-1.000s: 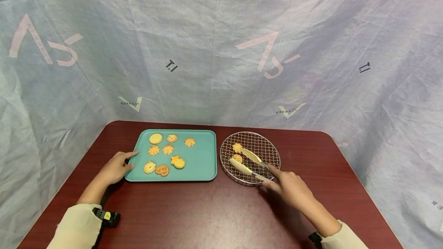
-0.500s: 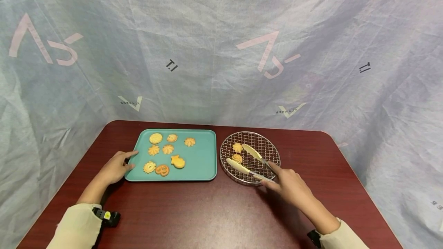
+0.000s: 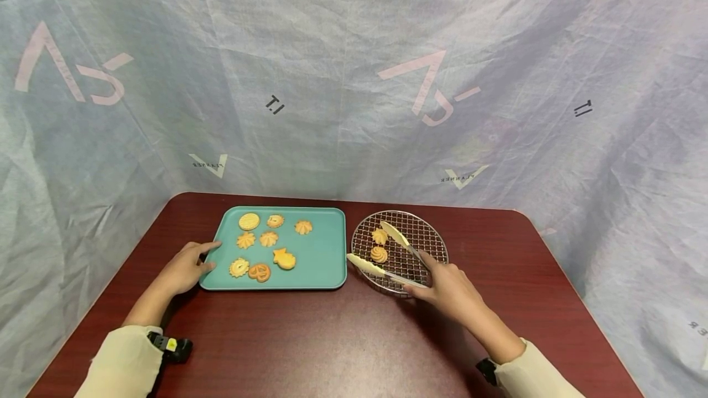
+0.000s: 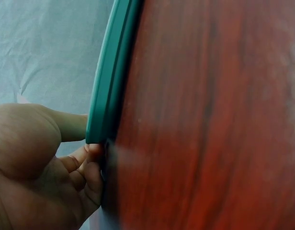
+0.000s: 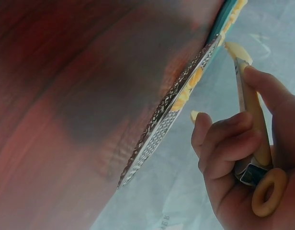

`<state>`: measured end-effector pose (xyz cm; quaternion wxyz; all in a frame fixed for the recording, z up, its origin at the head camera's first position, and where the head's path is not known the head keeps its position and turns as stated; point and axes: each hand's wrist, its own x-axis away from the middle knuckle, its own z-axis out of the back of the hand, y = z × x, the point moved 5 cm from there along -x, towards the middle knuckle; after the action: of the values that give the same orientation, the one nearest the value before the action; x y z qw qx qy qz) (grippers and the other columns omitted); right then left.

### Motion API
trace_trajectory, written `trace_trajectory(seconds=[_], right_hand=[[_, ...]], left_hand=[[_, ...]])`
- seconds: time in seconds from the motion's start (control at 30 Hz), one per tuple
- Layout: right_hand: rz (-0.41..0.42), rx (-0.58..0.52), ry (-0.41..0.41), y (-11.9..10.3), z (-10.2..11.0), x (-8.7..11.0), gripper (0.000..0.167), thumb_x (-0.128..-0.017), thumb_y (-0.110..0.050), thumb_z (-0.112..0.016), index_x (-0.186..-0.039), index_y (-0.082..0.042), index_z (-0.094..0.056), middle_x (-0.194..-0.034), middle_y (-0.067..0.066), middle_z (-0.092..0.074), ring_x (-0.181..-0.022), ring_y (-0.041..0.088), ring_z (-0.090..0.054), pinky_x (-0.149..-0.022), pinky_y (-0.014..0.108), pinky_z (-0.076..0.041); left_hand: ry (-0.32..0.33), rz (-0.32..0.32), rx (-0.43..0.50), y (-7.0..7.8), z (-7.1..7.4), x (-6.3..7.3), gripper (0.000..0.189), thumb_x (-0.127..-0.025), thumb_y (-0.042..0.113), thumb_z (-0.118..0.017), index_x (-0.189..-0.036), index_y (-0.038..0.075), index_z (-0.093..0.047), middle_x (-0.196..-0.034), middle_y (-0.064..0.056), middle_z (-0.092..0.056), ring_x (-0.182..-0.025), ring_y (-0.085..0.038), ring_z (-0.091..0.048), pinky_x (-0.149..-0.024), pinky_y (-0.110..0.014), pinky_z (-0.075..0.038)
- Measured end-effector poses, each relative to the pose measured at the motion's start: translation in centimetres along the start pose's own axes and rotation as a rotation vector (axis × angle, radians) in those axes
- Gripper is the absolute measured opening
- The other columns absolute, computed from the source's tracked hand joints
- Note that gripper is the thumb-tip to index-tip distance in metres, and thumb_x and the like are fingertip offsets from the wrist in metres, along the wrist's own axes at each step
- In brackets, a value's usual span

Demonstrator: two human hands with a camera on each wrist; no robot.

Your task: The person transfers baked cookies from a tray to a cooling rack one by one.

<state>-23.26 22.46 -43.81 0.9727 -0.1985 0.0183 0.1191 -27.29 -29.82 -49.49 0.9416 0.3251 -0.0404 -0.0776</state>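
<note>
At its left edge, the teal tray [image 3: 318, 257] is pinched by my left hand [image 3: 188, 266]; in the left wrist view the thumb lies at the rim [image 4: 104, 96] and the other fingers are curled below it. Several cookies lie on the tray, among them a pretzel-shaped cookie [image 3: 259, 273] and a pineapple-shaped cookie [image 3: 284, 258]. My right hand [image 3: 450, 290] grips a pair of tongs [image 3: 395, 277] with cream tips, spread apart over the round wire rack [image 3: 426, 232]. Between the tips lie a star-shaped cookie [image 3: 379, 236] and a swirl cookie [image 3: 378, 255] on the mesh.
Both tray and rack stand side by side on a dark red wooden table [image 3: 310, 343], with a narrow gap between them. A grey printed cloth [image 3: 332, 78] hangs behind the table and along its sides.
My right hand has moved left with the tongs, whose tips have spread wider. Both cookies on the rack stay where they were. The left hand and the tray have not moved.
</note>
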Motion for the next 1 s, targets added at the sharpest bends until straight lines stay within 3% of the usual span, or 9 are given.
trace_trajectory(seconds=[0.17, 0.47, 1.0], right_hand=[[0.008, -0.006, 0.001, -0.6, -0.2, -0.6, 0.081, -0.086, -0.046, -0.083, -0.153, -0.015, -0.05, -0.061, -0.008, -0.054, -0.055, 0.011, -0.051, -0.055, 0.036, -0.046], [0.019, -0.007, 0.004, -1.8, -0.6, -1.4, 0.084, -0.085, -0.047, -0.083, -0.152, -0.009, -0.05, -0.062, -0.007, -0.054, -0.058, 0.011, -0.052, -0.06, 0.038, -0.049], [0.06, -0.034, -0.012, -3.2, -1.7, -2.9, 0.079, -0.085, -0.046, -0.084, -0.15, -0.013, -0.053, -0.059, -0.007, -0.052, -0.054, 0.01, -0.049, -0.054, 0.033, -0.044]], left_hand=[[-0.001, -0.003, 0.004, 0.0, 0.0, 0.0, 0.052, -0.102, 0.002, -0.061, -0.15, -0.011, -0.045, -0.132, -0.039, -0.043, -0.077, -0.023, -0.047, -0.065, -0.037, -0.042], [0.001, -0.01, -0.008, -0.2, 0.0, 0.0, 0.052, -0.102, 0.002, -0.061, -0.149, -0.011, -0.045, -0.13, -0.039, -0.044, -0.078, -0.023, -0.047, -0.066, -0.037, -0.042], [0.002, -0.007, -0.005, 0.0, 0.0, 0.0, 0.052, -0.101, 0.002, -0.061, -0.149, -0.011, -0.045, -0.13, -0.039, -0.044, -0.078, -0.023, -0.047, -0.066, -0.037, -0.042]])
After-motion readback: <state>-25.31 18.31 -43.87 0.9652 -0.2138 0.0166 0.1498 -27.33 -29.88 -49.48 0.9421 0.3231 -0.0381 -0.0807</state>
